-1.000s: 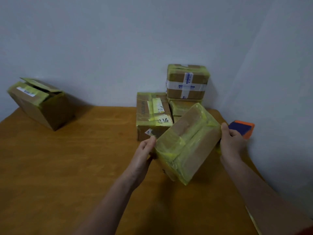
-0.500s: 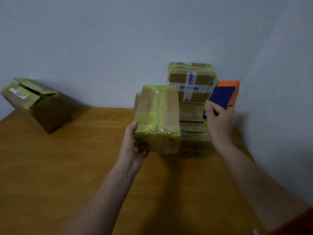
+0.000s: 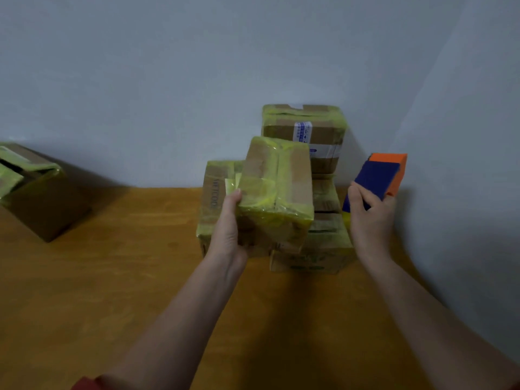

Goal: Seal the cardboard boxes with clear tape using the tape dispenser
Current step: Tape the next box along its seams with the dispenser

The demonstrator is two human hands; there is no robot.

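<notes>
The left hand (image 3: pixel 229 223) grips a small cardboard box (image 3: pixel 277 190) wrapped in yellowish-clear tape, thumb lying up its left face and the other fingers curled beneath it out of sight, so the box sits raised above the wooden table (image 3: pixel 112 277) with its taped top seam facing the camera. It is in front of a cluster of other taped boxes at the back right of the table: a tall box (image 3: pixel 213 187) just behind the hand, a low box (image 3: pixel 318 249) to the right, and a top box (image 3: pixel 306 128) with a white and blue label against the wall; whether the held box touches any of them is hard to tell from this angle. The right hand (image 3: pixel 371 218) clasps the blue and orange tape dispenser (image 3: pixel 380 175), fingers wrapped round its lower end, lifting it just right of the stack near the side wall. Well apart, at the far left, an open-flapped box (image 3: pixel 36 198) rests tilted on the table. A red sleeve (image 3: pixel 84 384) edge shows at the bottom
</notes>
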